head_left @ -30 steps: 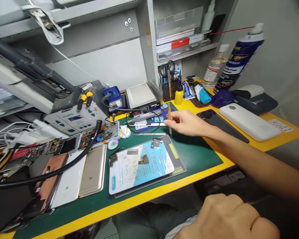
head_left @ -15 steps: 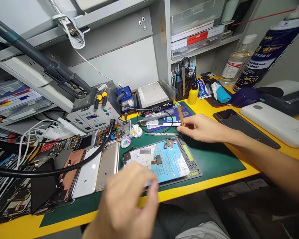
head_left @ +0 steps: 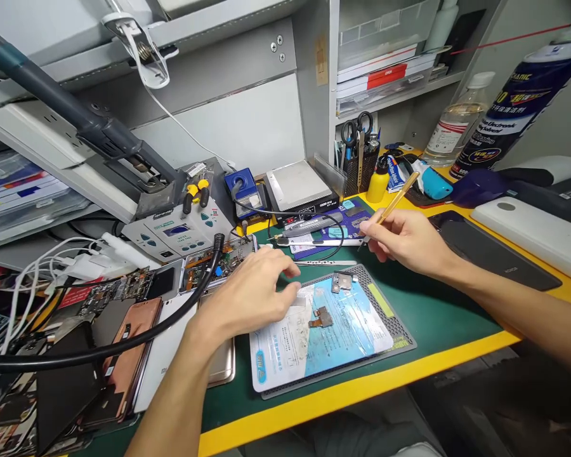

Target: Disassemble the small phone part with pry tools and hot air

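Observation:
My right hand (head_left: 402, 244) grips a slim gold pen-like tool (head_left: 400, 197) with a thin tip, its tip pointing down near the tweezers (head_left: 326, 263). My left hand (head_left: 254, 285) hovers at the left upper part of a blue and white card (head_left: 347, 346); its thumb and fingers are apart, and I see nothing between them. On the card lie a small module with a brown flex connector (head_left: 321, 317) and a dark double camera module (head_left: 344, 282). A small grey plate (head_left: 301, 299) shows by my left thumb. The card rests on a grey perforated mat (head_left: 402, 339).
Phone parts (head_left: 133, 343) are stacked at the left, crossed by a thick black hose (head_left: 171, 324). Behind stand a grey soldering station (head_left: 176, 231) and a grey-topped hot plate (head_left: 299, 184). On the right are a yellow bottle (head_left: 378, 184), a dark phone (head_left: 495, 254) and a white power bank (head_left: 533, 222).
My left hand has moved up and away from me, from the near edge to over the card's left side. My right hand has shifted right, and the gold tool now tilts right.

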Demonstrator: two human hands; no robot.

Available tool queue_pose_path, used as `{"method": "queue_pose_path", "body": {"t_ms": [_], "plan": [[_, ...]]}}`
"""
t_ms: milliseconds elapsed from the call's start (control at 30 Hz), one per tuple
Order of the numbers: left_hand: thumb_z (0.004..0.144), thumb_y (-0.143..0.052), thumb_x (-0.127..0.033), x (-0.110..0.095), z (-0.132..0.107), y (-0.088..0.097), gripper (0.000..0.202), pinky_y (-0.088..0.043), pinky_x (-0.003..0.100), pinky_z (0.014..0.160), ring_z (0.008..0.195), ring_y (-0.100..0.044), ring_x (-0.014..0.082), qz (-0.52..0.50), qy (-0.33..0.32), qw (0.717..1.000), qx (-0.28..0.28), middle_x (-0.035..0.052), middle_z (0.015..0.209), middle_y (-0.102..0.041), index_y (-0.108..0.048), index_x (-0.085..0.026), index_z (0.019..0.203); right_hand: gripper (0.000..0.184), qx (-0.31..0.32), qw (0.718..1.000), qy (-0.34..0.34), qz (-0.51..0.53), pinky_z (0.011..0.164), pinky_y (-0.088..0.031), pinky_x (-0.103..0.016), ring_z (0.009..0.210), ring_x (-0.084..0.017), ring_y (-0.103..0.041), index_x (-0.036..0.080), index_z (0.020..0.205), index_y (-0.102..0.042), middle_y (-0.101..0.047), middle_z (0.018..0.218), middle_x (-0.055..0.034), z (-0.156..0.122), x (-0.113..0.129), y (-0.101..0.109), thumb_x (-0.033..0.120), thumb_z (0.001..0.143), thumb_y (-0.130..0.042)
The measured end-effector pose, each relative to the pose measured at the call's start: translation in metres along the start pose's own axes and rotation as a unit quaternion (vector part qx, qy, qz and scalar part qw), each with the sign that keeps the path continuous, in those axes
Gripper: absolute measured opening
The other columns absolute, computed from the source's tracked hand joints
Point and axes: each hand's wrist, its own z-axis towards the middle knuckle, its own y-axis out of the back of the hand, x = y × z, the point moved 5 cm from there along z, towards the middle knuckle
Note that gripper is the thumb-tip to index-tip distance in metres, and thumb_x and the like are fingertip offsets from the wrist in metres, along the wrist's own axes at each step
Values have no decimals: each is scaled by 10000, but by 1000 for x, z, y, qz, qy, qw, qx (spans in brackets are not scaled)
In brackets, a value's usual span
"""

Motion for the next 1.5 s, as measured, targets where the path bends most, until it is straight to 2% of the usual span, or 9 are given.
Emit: {"method": "queue_pose_path", "body": {"t_ms": [167, 300, 567, 767, 933, 1067, 1167, 1333, 1500], "plan": [[871, -596, -264, 17, -9, -3, 167, -470, 371, 910, 1010, -588, 217, -45, 5, 999, 13, 41, 1027, -675, -705, -208, 986, 421, 0, 1000, 29, 9, 420, -384, -265, 408, -121, -528, 187, 662, -587, -560, 496, 13, -5, 6, -8, 548, 849, -695], [874, -605, -266, 18, -11, -11, 149, -452, 390, 942, 1032, -590, 222, -59, 1, 998, 23, 31, 1016, -681, -703, -218, 976, 366, -6, 999, 47, 5, 441, -391, -282, 414, -122, -526, 180, 668, -590, -558, 505, 6, -7, 8, -10, 456, 893, -674], [878, -554, -227, 15, -8, -19, 158, -471, 345, 805, 890, -624, 201, -85, -3, 996, 2, 17, 923, -710, -711, -216, 862, 305, -72, 994, 76, 22, 450, -392, -298, 416, -122, -515, 182, 665, -608, -559, 504, 6, -6, 12, -5, 392, 855, -722], [868, -554, -223, 18, -6, -20, 193, -452, 296, 678, 773, -633, 174, -99, -12, 995, -10, 6, 845, -719, -731, -214, 793, 221, -127, 985, 80, 87, 397, -338, -293, 403, -126, -502, 191, 710, -626, -554, 498, 5, -7, 13, 4, 345, 833, -725], [866, -548, -214, 18, -6, -20, 198, -433, 281, 638, 742, -631, 162, -110, -7, 994, -13, -6, 820, -720, -730, -217, 789, 221, -70, 985, 39, 154, 314, -302, -263, 395, -135, -500, 186, 708, -654, -541, 514, 2, -15, 34, -9, 365, 798, -748], [871, -540, -194, 18, -6, -21, 206, -435, 278, 653, 757, -632, 156, -116, -12, 993, -12, -19, 837, -724, -733, -228, 808, 245, 31, 982, 3, 184, 286, -303, -238, 367, -126, -506, 192, 699, -663, -578, 549, 0, -23, 49, -34, 395, 800, -758], [882, -541, -195, 17, -5, -23, 208, -439, 281, 681, 774, -630, 153, -114, -13, 993, -10, -28, 851, -721, -735, -239, 821, 288, 88, 977, -9, 192, 291, -320, -225, 337, -110, -497, 200, 676, -646, -576, 526, 11, -30, 51, -50, 426, 813, -763], [894, -558, -213, 19, -5, -19, 184, -436, 277, 712, 798, -623, 141, -125, 3, 992, -18, -47, 864, -715, -729, -247, 836, 299, 78, 981, 18, 179, 298, -326, -209, 332, -96, -497, 205, 698, -628, -572, 509, 19, -42, 43, -54, 428, 874, -723], [902, -587, -340, 25, -8, -14, 158, -433, 280, 739, 889, -621, 152, -114, 39, 993, -8, -39, 993, -711, -717, -260, 942, 261, 76, 980, 56, 175, 344, -357, -187, 388, -70, -500, 175, 746, -633, -559, 560, 25, -52, 36, -51, 350, 936, -666]]}}
